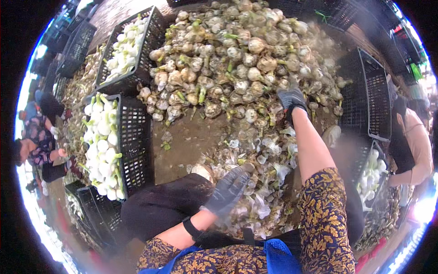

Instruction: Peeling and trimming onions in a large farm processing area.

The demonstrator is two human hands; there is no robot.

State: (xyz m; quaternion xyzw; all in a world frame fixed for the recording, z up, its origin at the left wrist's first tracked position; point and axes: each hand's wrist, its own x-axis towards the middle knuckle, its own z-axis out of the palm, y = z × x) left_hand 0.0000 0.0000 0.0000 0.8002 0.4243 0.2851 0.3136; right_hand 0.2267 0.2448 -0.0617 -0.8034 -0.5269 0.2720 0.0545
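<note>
Brown floor [180, 137] under a heap of bulbs [246, 59]

At the far left of the frame, a person in a dark floral top [40, 130] faces another strewn heap. Just right of that, an upper black crate [147, 55] and a lower black crate [136, 146] brim with clean white bulbs [102, 146]. Lower centre, the grey-gloved left hand [229, 189] spreads over loose husks [269, 173]; its fingers lie close together, but whether they hold anything I cannot tell. Soil-marked bulbs fill the upper centre. Right of centre, the grey-gloved right hand [293, 98] reaches the heap's near edge, fingertips among the bulbs; their grip cannot be made out. Farther right are a dark crate [378, 96] and a person in a pale top [417, 141].
</note>
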